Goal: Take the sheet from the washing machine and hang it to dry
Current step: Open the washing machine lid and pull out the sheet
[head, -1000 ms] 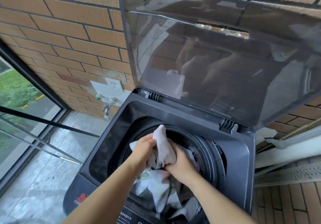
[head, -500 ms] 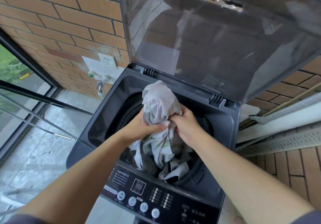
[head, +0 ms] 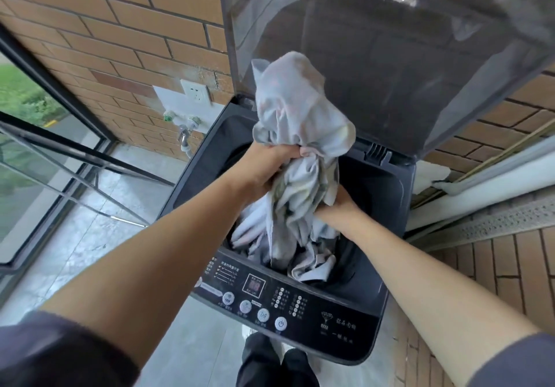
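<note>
Left hand (head: 271,158) fingers clenched high on sheet (head: 300,116), right hand (head: 336,203) gripping lower bunch: staggered holds draw sheet clear of washer (head: 390,194) rim (tail inside drum).

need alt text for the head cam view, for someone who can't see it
Two bare hands pull a bunched pale sheet up out of a dark top-loading washing machine; the left hand grips high, the right hand lower. The lid stands open against a brick wall.

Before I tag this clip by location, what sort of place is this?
Probably a home laundry balcony: a top-loading washing machine against a brick wall, a water tap beside it, and a glass railing overlooking greenery.
</note>
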`<move>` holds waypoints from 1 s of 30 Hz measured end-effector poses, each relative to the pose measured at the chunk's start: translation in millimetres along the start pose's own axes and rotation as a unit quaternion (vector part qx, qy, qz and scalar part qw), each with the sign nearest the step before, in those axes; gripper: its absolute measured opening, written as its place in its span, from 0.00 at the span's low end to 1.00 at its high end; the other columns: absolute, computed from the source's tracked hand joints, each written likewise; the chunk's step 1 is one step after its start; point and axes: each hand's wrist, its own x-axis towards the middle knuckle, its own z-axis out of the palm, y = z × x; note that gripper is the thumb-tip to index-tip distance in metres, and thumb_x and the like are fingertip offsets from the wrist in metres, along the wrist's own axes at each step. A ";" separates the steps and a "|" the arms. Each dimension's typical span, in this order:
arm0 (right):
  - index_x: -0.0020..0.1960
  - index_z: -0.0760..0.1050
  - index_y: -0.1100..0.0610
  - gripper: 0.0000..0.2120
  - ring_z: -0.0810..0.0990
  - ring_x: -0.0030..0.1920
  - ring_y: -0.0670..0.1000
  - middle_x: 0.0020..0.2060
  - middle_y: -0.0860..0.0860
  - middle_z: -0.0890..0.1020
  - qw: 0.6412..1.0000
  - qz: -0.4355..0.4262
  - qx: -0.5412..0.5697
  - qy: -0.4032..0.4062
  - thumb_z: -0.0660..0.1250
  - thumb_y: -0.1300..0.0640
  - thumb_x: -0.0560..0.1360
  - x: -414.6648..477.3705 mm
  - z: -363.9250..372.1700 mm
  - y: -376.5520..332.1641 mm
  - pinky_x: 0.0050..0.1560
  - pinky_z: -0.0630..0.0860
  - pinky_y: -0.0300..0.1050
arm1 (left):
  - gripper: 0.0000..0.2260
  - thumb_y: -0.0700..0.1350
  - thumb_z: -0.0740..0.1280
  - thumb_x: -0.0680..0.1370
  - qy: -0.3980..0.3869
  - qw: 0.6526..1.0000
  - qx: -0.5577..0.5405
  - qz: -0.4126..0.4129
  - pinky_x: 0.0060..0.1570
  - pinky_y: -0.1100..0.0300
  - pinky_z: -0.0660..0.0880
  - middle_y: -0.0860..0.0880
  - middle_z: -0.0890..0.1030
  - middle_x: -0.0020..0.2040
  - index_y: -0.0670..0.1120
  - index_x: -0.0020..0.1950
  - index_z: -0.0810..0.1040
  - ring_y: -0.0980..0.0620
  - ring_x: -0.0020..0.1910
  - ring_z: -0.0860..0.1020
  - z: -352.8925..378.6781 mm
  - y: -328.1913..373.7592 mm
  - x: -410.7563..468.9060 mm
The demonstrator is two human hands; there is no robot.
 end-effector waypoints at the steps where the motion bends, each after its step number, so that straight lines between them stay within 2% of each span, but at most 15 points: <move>1: 0.42 0.68 0.50 0.13 0.73 0.41 0.43 0.38 0.42 0.71 0.999 0.001 0.010 0.042 0.66 0.66 0.75 0.7 1.8 -4.7 0.34 0.66 0.19 | 0.16 0.33 0.69 0.71 0.002 1.000 -0.013 -0.009 0.55 0.49 0.77 0.39 0.81 0.55 0.41 0.58 0.78 0.42 0.54 0.80 0.1 3.6 -1.9; 4: 0.50 0.73 0.56 0.08 0.78 0.49 0.48 0.43 0.47 0.78 0.989 -0.003 0.089 0.119 0.66 0.66 0.74 1.3 0.9 -19.0 0.47 0.73 0.33 | 0.17 0.38 0.69 0.68 0.028 0.999 -0.036 -0.022 0.50 0.54 0.79 0.41 0.82 0.52 0.43 0.57 0.78 0.44 0.52 0.81 -9.6 17.1 -7.4; 6: 0.53 0.75 0.56 0.10 0.78 0.47 0.47 0.43 0.46 0.79 0.977 -0.028 0.140 0.158 0.63 0.68 0.75 -4.6 -5.6 -37.3 0.46 0.74 0.37 | 0.15 0.39 0.68 0.69 0.046 0.998 -0.039 -0.028 0.47 0.56 0.80 0.43 0.83 0.50 0.44 0.55 0.78 0.46 0.49 0.82 -19.5 24.8 -12.6; 8: 0.52 0.74 0.54 0.09 0.77 0.42 0.42 0.40 0.44 0.77 0.968 -0.060 0.164 0.178 0.60 0.66 0.77 -9.2 -16.0 -59.5 0.41 0.74 0.32 | 0.11 0.38 0.67 0.72 0.073 0.996 -0.030 -0.028 0.47 0.57 0.78 0.44 0.83 0.47 0.44 0.54 0.78 0.45 0.48 0.81 -27.9 29.7 -15.9; 11: 0.51 0.73 0.55 0.10 0.74 0.39 0.38 0.39 0.45 0.77 0.965 -0.108 0.177 0.163 0.58 0.68 0.78 -13.5 -29.0 -85.9 0.36 0.72 0.26 | 0.11 0.43 0.70 0.69 0.090 0.996 -0.008 -0.006 0.54 0.48 0.72 0.40 0.78 0.50 0.46 0.51 0.79 0.41 0.49 0.75 -34.2 33.6 -19.5; 13: 0.49 0.73 0.55 0.10 0.75 0.40 0.40 0.40 0.47 0.77 0.966 -0.121 0.167 0.157 0.58 0.68 0.78 -19.1 -33.0 -98.2 0.42 0.74 0.33 | 0.12 0.45 0.69 0.71 0.078 0.997 0.000 0.019 0.61 0.41 0.70 0.38 0.79 0.56 0.47 0.53 0.81 0.39 0.55 0.77 -35.6 38.5 -27.2; 16: 0.44 0.75 0.53 0.12 0.77 0.44 0.46 0.40 0.49 0.79 0.967 -0.142 0.149 0.153 0.59 0.68 0.77 -27.0 -39.3 -112.7 0.45 0.75 0.41 | 0.19 0.51 0.66 0.75 0.023 0.998 0.055 -0.015 0.67 0.39 0.65 0.36 0.75 0.64 0.43 0.63 0.76 0.39 0.64 0.73 -41.2 42.2 -37.5; 19: 0.46 0.77 0.51 0.09 0.80 0.49 0.50 0.44 0.50 0.82 0.958 -0.179 0.165 0.154 0.63 0.64 0.76 -36.9 -45.5 -130.5 0.51 0.78 0.47 | 0.22 0.48 0.62 0.78 -0.044 0.990 0.118 -0.063 0.68 0.48 0.66 0.42 0.71 0.69 0.42 0.70 0.68 0.44 0.68 0.70 -41.0 41.2 -49.3; 20: 0.47 0.78 0.51 0.08 0.81 0.51 0.50 0.46 0.51 0.82 0.954 -0.192 0.170 0.158 0.64 0.63 0.76 -40.8 -47.6 -137.0 0.53 0.79 0.49 | 0.22 0.45 0.62 0.79 -0.028 0.986 0.145 -0.080 0.64 0.59 0.70 0.42 0.69 0.71 0.41 0.72 0.66 0.47 0.67 0.69 -39.7 41.1 -52.3; 21: 0.49 0.79 0.52 0.08 0.81 0.52 0.51 0.47 0.52 0.83 0.950 -0.205 0.173 0.160 0.64 0.63 0.75 -42.5 -49.4 -141.9 0.53 0.79 0.50 | 0.21 0.41 0.61 0.79 -0.013 0.981 0.173 -0.091 0.55 0.71 0.72 0.43 0.68 0.71 0.40 0.72 0.65 0.50 0.65 0.70 -36.3 40.7 -54.4; 22: 0.50 0.79 0.53 0.08 0.81 0.52 0.52 0.48 0.53 0.83 0.947 -0.216 0.175 0.162 0.64 0.63 0.75 -44.1 -50.8 -146.2 0.54 0.79 0.51 | 0.19 0.40 0.62 0.79 -0.012 0.978 0.189 -0.093 0.47 0.77 0.70 0.45 0.71 0.67 0.39 0.70 0.67 0.51 0.62 0.71 -33.1 38.8 -56.3; 24: 0.50 0.79 0.58 0.08 0.80 0.51 0.52 0.48 0.56 0.82 0.943 -0.230 0.175 0.164 0.64 0.64 0.75 -46.7 -51.3 -155.5 0.53 0.78 0.53 | 0.14 0.42 0.63 0.79 -0.035 0.977 0.194 -0.079 0.44 0.77 0.67 0.49 0.75 0.53 0.39 0.63 0.72 0.55 0.52 0.73 -23.0 36.7 -54.8; 25: 0.49 0.79 0.60 0.07 0.80 0.49 0.52 0.46 0.56 0.82 0.941 -0.235 0.176 0.169 0.64 0.64 0.74 -48.1 -50.7 -160.4 0.51 0.78 0.53 | 0.12 0.40 0.63 0.79 -0.034 0.975 0.204 -0.078 0.46 0.77 0.68 0.51 0.75 0.51 0.39 0.62 0.72 0.56 0.51 0.73 -13.6 38.9 -56.6; 28: 0.41 0.76 0.59 0.05 0.77 0.41 0.49 0.37 0.53 0.80 0.932 -0.251 0.187 0.181 0.63 0.66 0.73 -50.5 -54.6 -173.3 0.44 0.75 0.50 | 0.16 0.38 0.62 0.80 -0.016 0.971 0.234 -0.035 0.46 0.79 0.69 0.51 0.73 0.62 0.40 0.67 0.68 0.53 0.59 0.71 7.7 47.0 -54.2; 30: 0.46 0.77 0.58 0.06 0.80 0.45 0.51 0.42 0.53 0.82 0.933 -0.262 0.156 0.191 0.63 0.66 0.74 -49.5 -64.0 -177.8 0.50 0.78 0.51 | 0.20 0.41 0.66 0.78 -0.001 0.984 0.177 0.013 0.53 0.75 0.71 0.54 0.72 0.64 0.43 0.68 0.68 0.53 0.63 0.70 20.8 53.7 -49.4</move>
